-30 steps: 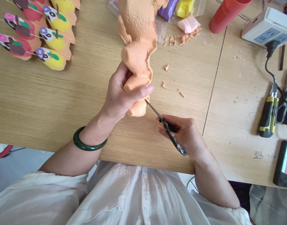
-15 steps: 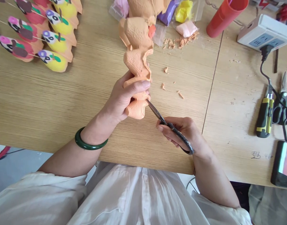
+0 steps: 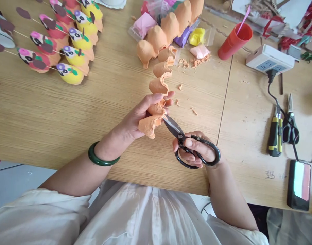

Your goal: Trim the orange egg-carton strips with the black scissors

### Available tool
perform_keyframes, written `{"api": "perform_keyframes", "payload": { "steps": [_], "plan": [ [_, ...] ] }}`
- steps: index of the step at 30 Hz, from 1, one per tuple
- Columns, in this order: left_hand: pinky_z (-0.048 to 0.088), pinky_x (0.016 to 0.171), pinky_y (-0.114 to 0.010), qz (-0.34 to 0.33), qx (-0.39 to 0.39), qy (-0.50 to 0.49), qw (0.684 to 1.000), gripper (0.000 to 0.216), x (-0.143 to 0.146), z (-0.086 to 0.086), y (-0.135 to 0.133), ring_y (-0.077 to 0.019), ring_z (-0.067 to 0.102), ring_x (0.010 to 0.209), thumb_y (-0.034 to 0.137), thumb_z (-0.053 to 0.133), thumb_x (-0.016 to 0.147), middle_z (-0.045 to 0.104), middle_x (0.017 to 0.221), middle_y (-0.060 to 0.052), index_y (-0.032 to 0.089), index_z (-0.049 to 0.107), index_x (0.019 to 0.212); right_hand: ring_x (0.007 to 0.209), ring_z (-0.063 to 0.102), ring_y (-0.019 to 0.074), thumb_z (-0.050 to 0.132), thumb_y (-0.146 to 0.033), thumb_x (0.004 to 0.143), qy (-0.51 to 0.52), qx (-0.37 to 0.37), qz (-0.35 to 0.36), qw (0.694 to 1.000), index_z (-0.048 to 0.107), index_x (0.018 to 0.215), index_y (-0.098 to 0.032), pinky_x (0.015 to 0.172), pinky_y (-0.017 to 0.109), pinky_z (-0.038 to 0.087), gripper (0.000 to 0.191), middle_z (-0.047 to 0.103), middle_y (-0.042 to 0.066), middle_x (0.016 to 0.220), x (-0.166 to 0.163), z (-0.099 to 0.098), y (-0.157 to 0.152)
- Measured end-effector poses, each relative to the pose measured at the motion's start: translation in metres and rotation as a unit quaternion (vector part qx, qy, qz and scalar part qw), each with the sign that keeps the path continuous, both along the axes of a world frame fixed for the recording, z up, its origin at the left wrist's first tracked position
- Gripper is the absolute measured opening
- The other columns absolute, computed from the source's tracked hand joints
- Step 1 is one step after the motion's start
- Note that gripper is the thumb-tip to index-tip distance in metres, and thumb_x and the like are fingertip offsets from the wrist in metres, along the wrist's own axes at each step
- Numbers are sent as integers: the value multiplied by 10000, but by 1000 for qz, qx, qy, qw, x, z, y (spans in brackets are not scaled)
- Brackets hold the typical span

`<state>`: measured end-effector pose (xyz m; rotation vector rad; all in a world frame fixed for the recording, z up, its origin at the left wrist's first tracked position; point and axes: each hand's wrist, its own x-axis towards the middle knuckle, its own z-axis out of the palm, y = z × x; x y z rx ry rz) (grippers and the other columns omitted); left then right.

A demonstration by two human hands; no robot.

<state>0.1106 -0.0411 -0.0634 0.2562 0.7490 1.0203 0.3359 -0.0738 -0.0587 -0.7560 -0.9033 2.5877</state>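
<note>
Light wooden table (image 3: 56, 112) bears the work. Long orange moulded-pulp egg-carton strip (image 3: 161, 85) is raised above it, left hand (image 3: 143, 114) clamped around its near end. Right hand (image 3: 196, 149) grips black-handled scissors (image 3: 189, 143), blades at the strip's edge.

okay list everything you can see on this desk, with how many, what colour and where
egg carton strip: one, orange, held above the table centre
scissors: one, black handles, blades at the strip's near end
scraps: many, orange, top centre
painted figures: several, yellow and red, top left
cup: one, red, top right
power strip: one, white, right
screwdriver: one, yellow and black, right
phone: one, black, lower right
table: one, light wood
bangle: one, green, left wrist
left hand: grips the strip
right hand: in the scissors' handles
</note>
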Motion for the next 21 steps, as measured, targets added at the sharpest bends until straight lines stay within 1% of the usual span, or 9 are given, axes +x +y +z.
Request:
{"api": "perform_keyframes", "payload": {
  "steps": [6, 9, 11, 13, 15, 17, 18, 19, 21],
  "plan": [
    [464, 496, -162, -2, 10, -2, 1000, 240, 1, 3, -1, -76, 521, 587, 342, 762, 796, 661, 867, -33, 198, 755, 987, 299, 198, -1, 671, -570, 950, 62, -131, 56, 988, 674, 957, -146, 250, 84, 287, 424, 444, -114, 521, 0, -9, 4],
    [437, 484, -179, -31, 30, -23, 999, 357, 3, 4, -3, -77, 499, 589, 399, 829, 751, 643, 869, -37, 162, 754, 1007, 271, 197, -5, 650, -580, 962, 115, -176, 76, 975, 664, 956, -141, 251, 85, 338, 440, 463, -112, 519, 0, -7, 4],
    [427, 498, -204, -32, 44, -11, 998, 416, 4, 2, -3, -84, 496, 598, 434, 860, 724, 646, 883, -44, 161, 755, 1020, 264, 238, 3, 626, -569, 983, 141, -195, 85, 967, 663, 960, -133, 267, 95, 388, 439, 484, -104, 527, -1, -5, 3],
    [447, 549, -224, 4, 53, 30, 998, 412, 6, -1, -3, -97, 517, 631, 444, 855, 725, 659, 903, -44, 175, 763, 1022, 270, 271, 10, 581, -539, 1018, 152, -208, 78, 963, 659, 976, -130, 285, 100, 422, 418, 500, -97, 544, -2, -2, 3],
    [482, 625, -226, 75, 78, 96, 990, 343, 8, -4, -3, -103, 546, 685, 407, 853, 736, 669, 919, -26, 195, 770, 993, 278, 259, 10, 511, -494, 1062, 156, -218, 48, 962, 652, 998, -131, 296, 95, 430, 394, 498, -98, 558, -3, -1, 3],
    [496, 681, -220, 152, 125, 167, 966, 282, 9, -7, -4, -106, 572, 740, 333, 874, 726, 670, 915, -1, 218, 762, 958, 283, 218, 8, 427, -452, 1097, 153, -222, 6, 963, 642, 1011, -135, 291, 86, 409, 393, 489, -101, 568, -4, -3, 5],
    [495, 683, -222, 174, 151, 196, 953, 286, 10, -9, -4, -111, 583, 758, 306, 887, 718, 667, 914, 7, 230, 756, 961, 284, 200, 10, 391, -439, 1107, 148, -220, -17, 964, 639, 1013, -138, 282, 82, 389, 401, 482, -102, 567, -5, -5, 7],
    [488, 662, -229, 183, 173, 217, 943, 320, 11, -10, -5, -118, 588, 761, 294, 901, 708, 661, 915, 11, 244, 749, 985, 287, 182, 11, 366, -430, 1112, 140, -214, -42, 966, 637, 1009, -140, 273, 79, 365, 409, 471, -106, 561, -5, -6, 9],
    [466, 603, -246, 172, 200, 236, 935, 400, 11, -13, -6, -130, 580, 736, 320, 928, 686, 646, 910, 12, 263, 731, 1029, 303, 171, 16, 384, -437, 1102, 103, -188, -83, 973, 636, 988, -144, 265, 80, 331, 403, 445, -110, 548, -6, -8, 12]
  ]
}}
